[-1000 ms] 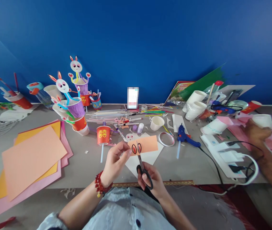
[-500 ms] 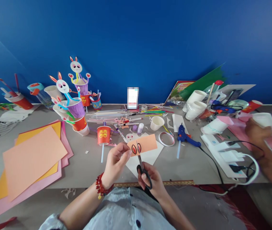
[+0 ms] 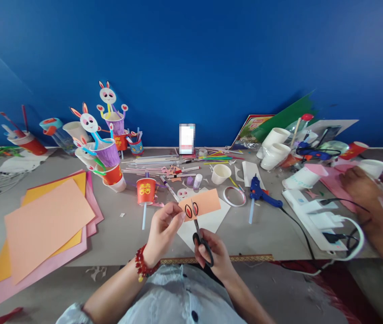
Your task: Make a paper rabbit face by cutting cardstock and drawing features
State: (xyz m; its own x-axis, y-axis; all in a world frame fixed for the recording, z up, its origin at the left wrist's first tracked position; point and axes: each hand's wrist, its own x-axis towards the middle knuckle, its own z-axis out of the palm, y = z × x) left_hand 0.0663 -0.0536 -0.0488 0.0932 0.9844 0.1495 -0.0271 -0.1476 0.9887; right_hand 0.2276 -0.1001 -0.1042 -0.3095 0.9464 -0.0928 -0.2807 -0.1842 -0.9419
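My left hand [image 3: 162,230] pinches the left end of a small orange paper strip [image 3: 205,203] that has two red ovals outlined in black drawn on it. Just below it, my right hand [image 3: 213,252] grips black-handled scissors [image 3: 201,236], and the blades point up into the strip's lower edge between the ovals. Both hands hover above the near table edge, over a white sheet [image 3: 208,222]. A red paper cup on a straw [image 3: 145,191] stands just left of my left hand.
Coloured paper sheets [image 3: 46,220] lie at the left. Bunny cup crafts [image 3: 105,150] stand at the back left. A blue glue gun [image 3: 258,192], tape roll [image 3: 233,196], white cups [image 3: 275,141] and a power strip [image 3: 319,220] sit to the right. Another person's hands [image 3: 360,186] hold a white cup at far right.
My hands and the strip have barely shifted. The other person's hands at the far right have lowered slightly with the white cup.
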